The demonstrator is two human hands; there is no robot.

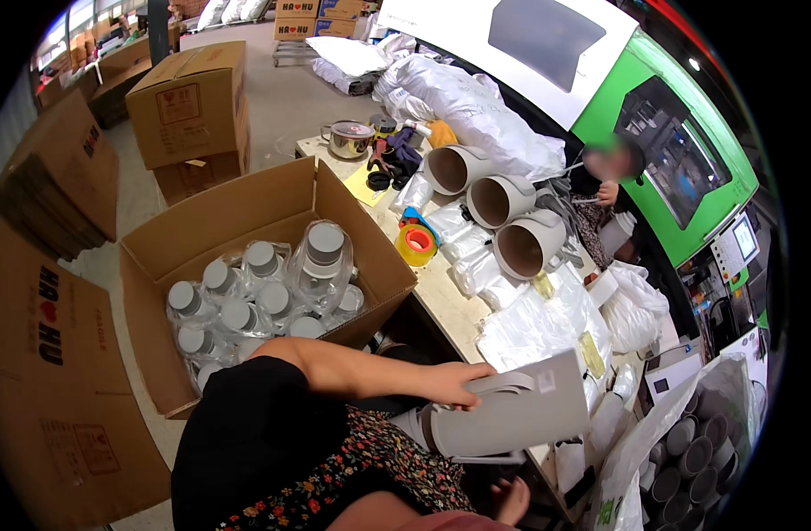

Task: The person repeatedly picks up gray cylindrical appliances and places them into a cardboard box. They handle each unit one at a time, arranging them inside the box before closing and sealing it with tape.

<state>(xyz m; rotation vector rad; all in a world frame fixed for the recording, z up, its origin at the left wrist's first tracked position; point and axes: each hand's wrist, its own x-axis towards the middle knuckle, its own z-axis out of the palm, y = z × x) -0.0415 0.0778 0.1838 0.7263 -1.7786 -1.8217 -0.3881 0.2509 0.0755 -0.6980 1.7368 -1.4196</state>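
Observation:
My left hand (461, 386) is closed on a grey plastic jug (521, 411), gripping near the end of its looped handle. The jug lies on its side over my lap and the table's near edge. A paler cylindrical piece (413, 430) shows at the jug's left end; how the two join is unclear. Lower down, my right hand (512, 502) is apart from the jug, its fingers loosely parted and nothing seen in them. Three similar grey jugs (522, 248) lie on the table with their mouths facing me.
An open carton (273, 199) at left holds several clear-wrapped, grey-lidded containers (262, 258). Clear bags (534, 327) and yellow tape (416, 243) cover the table (441, 305). At right, a large bag (620, 460) holds grey cups (696, 456). Another person (605, 190) sits beyond, beside a green machine (662, 150).

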